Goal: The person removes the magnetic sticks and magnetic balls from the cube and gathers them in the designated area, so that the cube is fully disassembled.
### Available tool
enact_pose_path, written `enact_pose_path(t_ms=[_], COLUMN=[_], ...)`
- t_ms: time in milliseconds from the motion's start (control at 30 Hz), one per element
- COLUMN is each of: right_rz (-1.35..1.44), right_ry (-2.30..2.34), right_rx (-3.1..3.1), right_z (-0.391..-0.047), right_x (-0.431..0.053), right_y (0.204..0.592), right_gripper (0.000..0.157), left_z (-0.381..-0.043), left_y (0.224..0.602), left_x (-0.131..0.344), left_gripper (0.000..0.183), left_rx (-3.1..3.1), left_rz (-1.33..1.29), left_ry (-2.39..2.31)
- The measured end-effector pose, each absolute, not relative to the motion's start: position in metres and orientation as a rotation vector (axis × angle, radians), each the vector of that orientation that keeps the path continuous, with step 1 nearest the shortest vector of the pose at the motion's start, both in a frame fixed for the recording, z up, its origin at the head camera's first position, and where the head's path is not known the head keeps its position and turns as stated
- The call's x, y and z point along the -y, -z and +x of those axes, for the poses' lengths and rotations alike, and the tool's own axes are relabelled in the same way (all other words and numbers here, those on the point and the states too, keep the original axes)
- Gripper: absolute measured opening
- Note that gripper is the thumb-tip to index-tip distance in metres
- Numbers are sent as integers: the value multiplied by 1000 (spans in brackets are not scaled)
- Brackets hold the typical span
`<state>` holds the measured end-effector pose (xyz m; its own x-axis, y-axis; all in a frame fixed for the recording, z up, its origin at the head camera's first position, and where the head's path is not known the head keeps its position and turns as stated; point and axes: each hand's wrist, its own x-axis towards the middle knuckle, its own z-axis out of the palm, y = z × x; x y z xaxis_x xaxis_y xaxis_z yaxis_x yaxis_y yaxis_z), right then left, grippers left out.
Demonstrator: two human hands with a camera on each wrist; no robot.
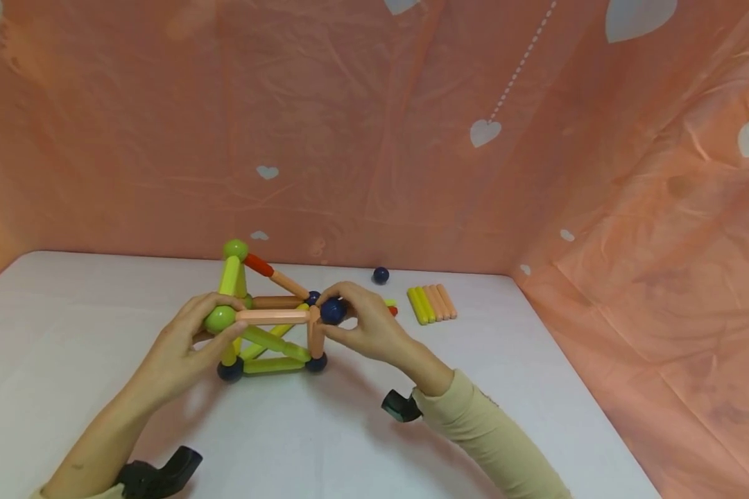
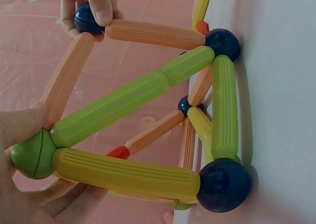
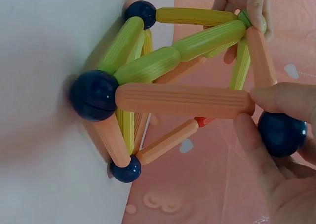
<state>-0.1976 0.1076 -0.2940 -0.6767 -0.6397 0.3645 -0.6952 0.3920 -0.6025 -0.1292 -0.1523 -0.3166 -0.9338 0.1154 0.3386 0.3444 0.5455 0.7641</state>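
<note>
A frame of ribbed magnetic rods and balls stands on the white table (image 1: 312,443). My left hand (image 1: 184,339) grips the green ball (image 1: 220,319) at its upper near-left corner, from which a peach rod (image 1: 273,317) runs rightward. My right hand (image 1: 374,326) pinches a dark blue ball (image 3: 281,134) at that rod's far end. The top of an upright peach rod (image 3: 185,100) meets the right fingertips beside this ball. Dark blue balls (image 2: 224,185) form the lower corners, joined by a green rod (image 2: 224,108). A two-piece green diagonal (image 2: 111,108) crosses the near side.
One loose dark blue ball (image 1: 381,276) lies near the table's back edge. Several yellow-green and peach rods (image 1: 433,304) lie side by side to the right. Behind the right hand, a red piece (image 1: 392,310) partly shows. A pink curtain (image 1: 368,138) with hearts hangs behind.
</note>
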Motion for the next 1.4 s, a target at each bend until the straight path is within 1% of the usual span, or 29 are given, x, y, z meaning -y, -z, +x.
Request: enact_pose_path(t_ms=[233,467,633,900,1133,1400], right_rz=[1024,918,772,489,277,72], right_ry=[-1383,-1579,-1648,-1571,-1504,-1496], right_rx=[2499,2486,2517,2577,2660,2743], right_z=[-202,-217,-228,-253,-275,-296], right_x=[-117,-131,-138,-143,-136,-122], right_y=[303,314,323,337,348,361], right_gripper=[44,38,40,46,38,41], left_z=[-128,-126,-122,-118,-117,-116], left_y=[316,316,317,317,317,315], left_x=[150,150,152,152,151,148], left_gripper=[24,24,24,24,22,20], left_rx=[2540,2545,2544,2526,2511,2512], left_rz=[-389,-376,-364,-376,-388,-378], left_ry=[1341,1335,1334,1342,1338,1337])
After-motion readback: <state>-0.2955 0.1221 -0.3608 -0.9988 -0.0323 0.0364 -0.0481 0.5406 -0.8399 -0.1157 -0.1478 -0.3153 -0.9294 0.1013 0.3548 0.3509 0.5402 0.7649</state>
